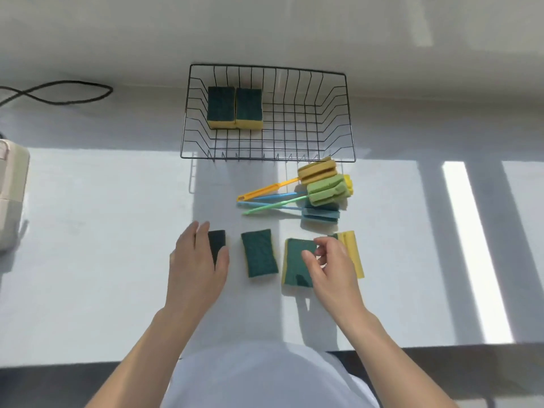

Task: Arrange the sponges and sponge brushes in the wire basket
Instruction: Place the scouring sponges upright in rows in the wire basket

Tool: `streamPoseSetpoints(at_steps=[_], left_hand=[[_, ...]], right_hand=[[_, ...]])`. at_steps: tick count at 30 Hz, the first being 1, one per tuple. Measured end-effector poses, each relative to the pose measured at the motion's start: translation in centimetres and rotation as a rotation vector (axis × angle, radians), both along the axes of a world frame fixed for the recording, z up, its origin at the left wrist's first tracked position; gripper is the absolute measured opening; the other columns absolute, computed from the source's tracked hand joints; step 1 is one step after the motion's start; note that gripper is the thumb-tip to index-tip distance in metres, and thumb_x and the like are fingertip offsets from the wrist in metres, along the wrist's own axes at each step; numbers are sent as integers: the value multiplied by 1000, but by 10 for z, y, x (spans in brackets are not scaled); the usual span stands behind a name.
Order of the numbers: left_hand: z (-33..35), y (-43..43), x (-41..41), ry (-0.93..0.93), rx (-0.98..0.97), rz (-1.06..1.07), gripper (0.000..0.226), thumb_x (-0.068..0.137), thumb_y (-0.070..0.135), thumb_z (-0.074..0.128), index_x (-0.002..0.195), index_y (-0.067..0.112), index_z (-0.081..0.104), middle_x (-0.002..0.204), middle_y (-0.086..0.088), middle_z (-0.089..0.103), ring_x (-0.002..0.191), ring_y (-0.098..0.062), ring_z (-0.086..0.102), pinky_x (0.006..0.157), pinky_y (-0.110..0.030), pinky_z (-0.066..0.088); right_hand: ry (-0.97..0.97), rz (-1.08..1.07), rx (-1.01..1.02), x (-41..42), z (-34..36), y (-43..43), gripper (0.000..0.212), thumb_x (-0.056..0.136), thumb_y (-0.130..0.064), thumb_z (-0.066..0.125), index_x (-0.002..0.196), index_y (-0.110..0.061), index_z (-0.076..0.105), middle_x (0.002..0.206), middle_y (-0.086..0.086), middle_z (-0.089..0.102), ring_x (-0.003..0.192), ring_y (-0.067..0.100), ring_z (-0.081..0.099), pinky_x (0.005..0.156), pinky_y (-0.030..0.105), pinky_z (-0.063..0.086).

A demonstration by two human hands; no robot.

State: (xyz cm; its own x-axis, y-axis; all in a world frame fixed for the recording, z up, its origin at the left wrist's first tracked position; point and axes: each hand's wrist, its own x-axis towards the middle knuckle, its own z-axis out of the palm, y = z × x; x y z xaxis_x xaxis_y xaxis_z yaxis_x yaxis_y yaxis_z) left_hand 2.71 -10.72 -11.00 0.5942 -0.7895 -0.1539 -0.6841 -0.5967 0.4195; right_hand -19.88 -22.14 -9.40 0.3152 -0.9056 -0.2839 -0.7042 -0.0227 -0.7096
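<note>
A black wire basket (338, 119) stands at the back of the white counter with two green-and-yellow sponges (234, 107) side by side in its left part. In front of it lies a pile of sponge brushes (322, 189) with yellow, green and blue heads. Nearer to me are several sponges in a row. My left hand (195, 260) lies over the leftmost sponge (217, 241), fingers around it. A middle sponge (259, 253) lies free. My right hand (329, 266) hovers with curled, parted fingers over a green sponge (297, 266); a yellow sponge (351, 251) on edge stands behind it.
A black cable (59, 92) loops at the back left. A beige appliance (11, 195) sits at the left edge. The counter's front edge (441, 346) runs just before my body. A wall rises behind the basket.
</note>
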Motion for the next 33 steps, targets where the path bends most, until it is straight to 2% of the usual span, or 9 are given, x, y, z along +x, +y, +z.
streamPoseSetpoints(at_steps=[2, 7, 11, 15, 18, 21, 24, 27, 33], left_hand=[[-5, 11, -2, -9, 42, 46, 55, 94, 31, 57, 141, 5, 43, 142, -16, 48, 130, -34, 44, 99, -51, 44], [-14, 21, -2, 41, 96, 153, 57, 95, 33, 58, 142, 5, 41, 125, -17, 52, 111, -36, 51, 89, -46, 46], [-20, 21, -3, 188, 54, 245, 55, 96, 37, 58, 141, 11, 39, 116, -13, 50, 107, -32, 51, 83, -43, 48], [-25, 24, -1, 330, -11, 325, 55, 95, 37, 61, 140, 12, 41, 117, -12, 48, 102, -31, 56, 85, -42, 50], [-27, 22, 2, 404, -46, 411, 57, 91, 35, 67, 136, 11, 41, 119, -13, 52, 100, -23, 53, 77, -32, 42], [-26, 17, 3, 434, -98, 473, 43, 89, 29, 70, 122, 14, 45, 108, -12, 60, 96, -22, 54, 68, -27, 36], [-19, 11, 1, 447, -174, 514, 33, 89, 25, 70, 110, 20, 44, 95, -8, 60, 90, -24, 58, 60, -23, 35], [-10, 6, 1, 462, -252, 528, 34, 88, 25, 71, 109, 24, 45, 85, -4, 58, 85, -22, 60, 63, -26, 39], [11, -17, 11, 567, -403, 522, 35, 87, 29, 73, 112, 26, 49, 81, 0, 58, 75, -12, 61, 64, -27, 42]], right_hand=[[55, 22, 7, -7, -5, 9, 36, 97, -32, 61, 125, -10, 56, 105, -1, 54, 93, 13, 54, 82, 32, 47], [166, 45, 13, -7, -18, 18, 48, 96, -40, 61, 130, -8, 52, 111, 0, 53, 97, 15, 51, 80, 27, 38], [202, 12, 6, -5, -28, 21, 60, 93, -42, 65, 136, -3, 46, 122, 9, 54, 112, 24, 51, 86, 27, 37], [233, -26, 22, -4, -36, 22, 66, 91, -45, 67, 137, -2, 45, 122, 11, 54, 112, 27, 54, 83, 29, 41], [206, -49, 73, -1, -40, 25, 67, 90, -44, 70, 138, -5, 43, 127, 10, 53, 117, 26, 53, 85, 30, 41], [93, -153, 172, 2, -42, 24, 60, 89, -36, 74, 134, -9, 45, 132, 10, 51, 117, 22, 52, 93, 37, 47], [-13, -259, 259, 4, -40, 24, 46, 89, -29, 74, 125, -16, 48, 116, 4, 58, 105, 17, 58, 89, 50, 55], [-65, -286, 240, 6, -36, 23, 28, 91, -23, 73, 107, -22, 50, 84, -5, 54, 76, 10, 57, 72, 45, 57], [-185, -350, 228, 7, -18, 12, 25, 92, -25, 71, 108, -23, 52, 85, 0, 49, 73, 11, 50, 66, 33, 48]])
